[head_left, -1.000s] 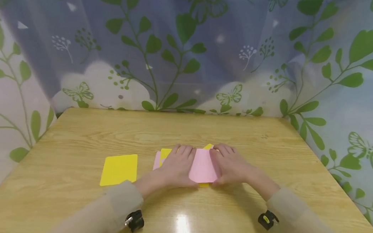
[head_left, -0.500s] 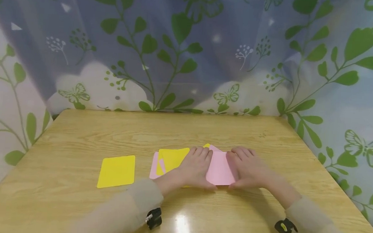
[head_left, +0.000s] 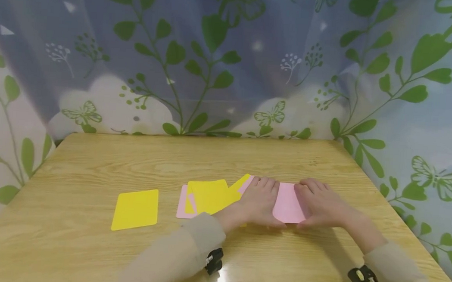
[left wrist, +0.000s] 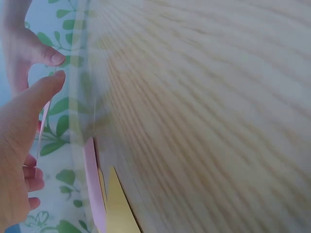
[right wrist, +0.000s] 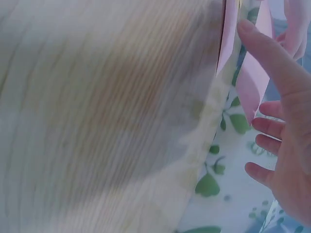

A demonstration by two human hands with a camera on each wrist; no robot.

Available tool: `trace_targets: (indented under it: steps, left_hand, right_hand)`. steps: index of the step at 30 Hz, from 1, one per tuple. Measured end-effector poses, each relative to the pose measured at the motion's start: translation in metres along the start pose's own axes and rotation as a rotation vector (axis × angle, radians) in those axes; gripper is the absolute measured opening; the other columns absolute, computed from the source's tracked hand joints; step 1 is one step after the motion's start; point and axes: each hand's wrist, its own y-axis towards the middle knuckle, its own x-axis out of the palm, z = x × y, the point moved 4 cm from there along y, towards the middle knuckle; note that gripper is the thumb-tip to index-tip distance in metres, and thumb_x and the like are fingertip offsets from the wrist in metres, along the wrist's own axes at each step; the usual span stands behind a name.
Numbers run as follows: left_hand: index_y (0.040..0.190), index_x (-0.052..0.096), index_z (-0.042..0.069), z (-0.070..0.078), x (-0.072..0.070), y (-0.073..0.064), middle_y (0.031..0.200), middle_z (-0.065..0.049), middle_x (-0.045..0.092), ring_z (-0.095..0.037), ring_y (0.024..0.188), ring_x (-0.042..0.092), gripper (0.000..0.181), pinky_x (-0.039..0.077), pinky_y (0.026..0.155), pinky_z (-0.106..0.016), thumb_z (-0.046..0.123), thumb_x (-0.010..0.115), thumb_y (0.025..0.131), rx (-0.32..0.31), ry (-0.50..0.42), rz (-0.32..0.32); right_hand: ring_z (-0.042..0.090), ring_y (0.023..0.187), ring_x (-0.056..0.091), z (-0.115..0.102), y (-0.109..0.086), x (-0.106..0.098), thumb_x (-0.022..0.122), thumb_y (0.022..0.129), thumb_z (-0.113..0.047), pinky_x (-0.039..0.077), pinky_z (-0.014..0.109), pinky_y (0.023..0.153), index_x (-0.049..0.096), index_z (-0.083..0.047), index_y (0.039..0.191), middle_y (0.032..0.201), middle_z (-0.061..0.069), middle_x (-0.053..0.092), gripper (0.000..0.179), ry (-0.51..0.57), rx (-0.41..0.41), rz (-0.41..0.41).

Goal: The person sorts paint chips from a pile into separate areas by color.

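Between my two hands a pink card [head_left: 287, 203] is held up off the table, with its thin edge showing in the left wrist view. My left hand [head_left: 256, 202] holds its left side, thumb on the near edge and fingers on the far edge. On the right side my right hand [head_left: 324, 206] holds it the same way; the right wrist view shows the raised pink card [right wrist: 252, 82] between thumb and fingers. Left of my hands, overlapping yellow cards [head_left: 209, 196] and a pink card [head_left: 181, 202] lie loosely spread, partly hidden by the left hand and forearm.
A single yellow card [head_left: 135, 209] lies apart on the left of the wooden table [head_left: 151, 158]. A leaf-patterned curtain [head_left: 229, 85] hangs behind the table and along its sides. Each sleeve carries a small black device.
Both hands have moved right together with the pink card, away from the overlapping cards. More of those yellow cards now shows. The lone yellow card stays put on the table.
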Motion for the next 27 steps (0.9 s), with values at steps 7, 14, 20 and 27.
trace_targets:
  steps: [7, 14, 20, 27]
  left_hand:
    - [0.142, 0.031, 0.004, 0.017, 0.001, 0.017, 0.138, -0.007, 0.037, -0.021, 0.127, 0.032, 0.110, 0.025, 0.104, -0.036, 0.083, 0.045, 0.067, 0.006, 0.013, -0.035]
    - [0.140, 0.035, 0.006, 0.031, 0.008, 0.034, 0.132, -0.002, 0.041, -0.017, 0.120, 0.034, 0.109, 0.027, 0.100, -0.032, 0.085, 0.044, 0.065, -0.019, 0.017, -0.045]
    - [0.142, 0.033, 0.009, 0.040, 0.016, 0.044, 0.135, 0.000, 0.038, -0.016, 0.123, 0.032, 0.110, 0.026, 0.100, -0.031, 0.087, 0.042, 0.065, -0.036, 0.029, -0.098]
    - [0.139, 0.036, 0.011, 0.049, 0.024, 0.051, 0.130, 0.002, 0.040, -0.013, 0.118, 0.033, 0.108, 0.027, 0.097, -0.030, 0.088, 0.042, 0.063, -0.049, -0.008, -0.127]
  right_hand:
    - [0.040, 0.114, 0.041, 0.021, -0.014, 0.002, 0.081, 0.054, -0.057, 0.038, 0.058, 0.088, 0.043, 0.005, 0.126, 0.123, 0.022, 0.043, 0.102, 0.043, 0.052, -0.014]
    - [0.040, 0.111, 0.042, 0.035, -0.023, 0.003, 0.080, 0.054, -0.057, 0.039, 0.058, 0.085, 0.045, 0.005, 0.124, 0.119, 0.022, 0.047, 0.101, 0.038, 0.076, -0.018]
    - [0.040, 0.108, 0.044, 0.042, -0.028, 0.006, 0.079, 0.054, -0.059, 0.041, 0.058, 0.081, 0.049, 0.005, 0.121, 0.113, 0.020, 0.050, 0.097, 0.023, 0.089, -0.035]
    - [0.041, 0.109, 0.044, 0.047, -0.032, 0.017, 0.078, 0.058, -0.058, 0.040, 0.059, 0.083, 0.051, 0.004, 0.121, 0.115, 0.020, 0.051, 0.092, 0.031, 0.117, -0.096]
